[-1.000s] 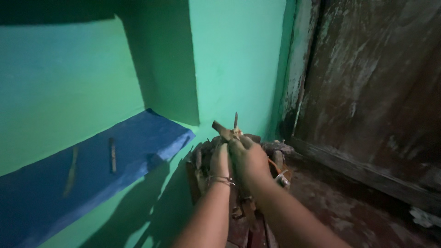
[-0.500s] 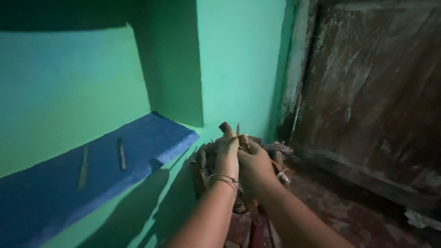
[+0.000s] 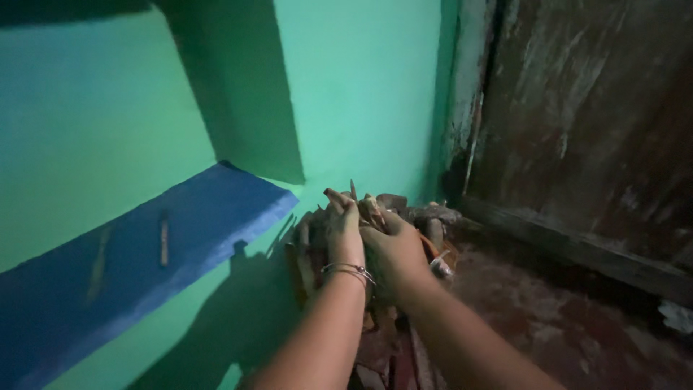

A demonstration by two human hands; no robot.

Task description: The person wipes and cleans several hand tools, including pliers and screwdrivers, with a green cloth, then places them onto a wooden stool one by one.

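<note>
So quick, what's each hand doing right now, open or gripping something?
Left hand: closed on the sticks.
Right hand: curled on the same sticks, over the wood pile.

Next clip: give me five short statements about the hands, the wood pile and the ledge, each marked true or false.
1. Both hands are on the pile of wood pieces in the corner. True: left hand and right hand meet there.
2. The left wrist is bare. False: thin bangles circle it.
3. The ledge is painted red. False: it is blue, against a green wall.
4. Two small sticks lie on the ledge. True.
5. The wooden door is freshly painted white. False: it is dark and worn.
</note>
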